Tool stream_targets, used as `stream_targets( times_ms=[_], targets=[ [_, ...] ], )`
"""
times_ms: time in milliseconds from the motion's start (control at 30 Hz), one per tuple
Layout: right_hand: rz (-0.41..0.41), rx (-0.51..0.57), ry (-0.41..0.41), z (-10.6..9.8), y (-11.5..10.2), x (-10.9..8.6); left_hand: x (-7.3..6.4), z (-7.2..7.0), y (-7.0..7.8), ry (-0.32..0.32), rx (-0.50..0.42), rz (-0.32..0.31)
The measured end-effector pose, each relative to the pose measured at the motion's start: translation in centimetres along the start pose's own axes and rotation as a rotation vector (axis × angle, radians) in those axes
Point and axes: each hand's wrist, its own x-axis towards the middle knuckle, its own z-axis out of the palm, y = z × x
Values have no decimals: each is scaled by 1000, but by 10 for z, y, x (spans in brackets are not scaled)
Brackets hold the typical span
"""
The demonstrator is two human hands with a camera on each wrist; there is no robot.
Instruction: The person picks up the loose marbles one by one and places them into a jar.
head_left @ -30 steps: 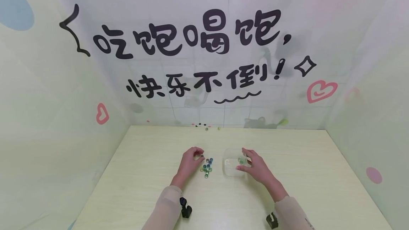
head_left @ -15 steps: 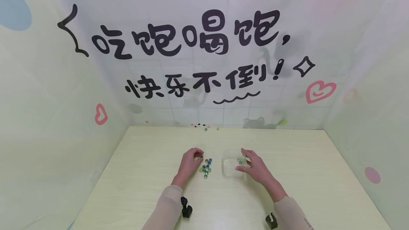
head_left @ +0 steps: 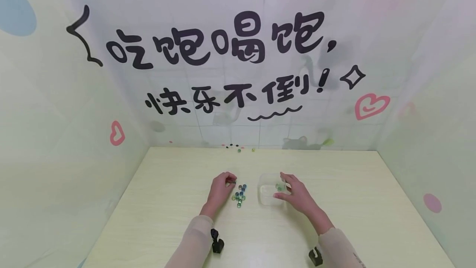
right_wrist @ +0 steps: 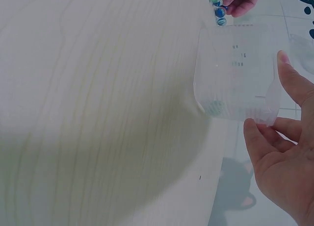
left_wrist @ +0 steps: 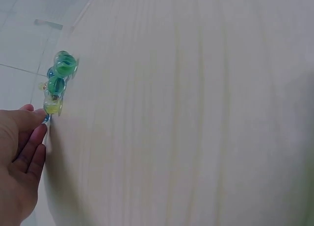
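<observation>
Step in hand looks like picking up: from here, the left hand (head_left: 220, 189) has its fingers narrowed, pinching one small marble (head_left: 234, 183) at the far-left side of the loose marble cluster (head_left: 239, 195). To the right, the right hand (head_left: 300, 195) grips the clear container (head_left: 267, 197), green marbles (head_left: 279, 187) inside. Next move probably calls for a firm pinch, steady container. Pale wood-grain tabletop (head_left: 178, 177); printed backdrop (head_left: 208, 133) beyond, black lettering, pink hearts.

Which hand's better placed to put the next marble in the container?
Probably the left hand: it pinches a marble beside the cluster, while the right hand holds the clear container.
</observation>
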Motion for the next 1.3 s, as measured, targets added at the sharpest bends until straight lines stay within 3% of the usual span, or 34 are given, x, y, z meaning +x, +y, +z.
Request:
stream_targets(
  times_ms=[1300],
  targets=[
    [32,34,6,1,-1,2,-7,-8,8,19,-42,16]
  ],
)
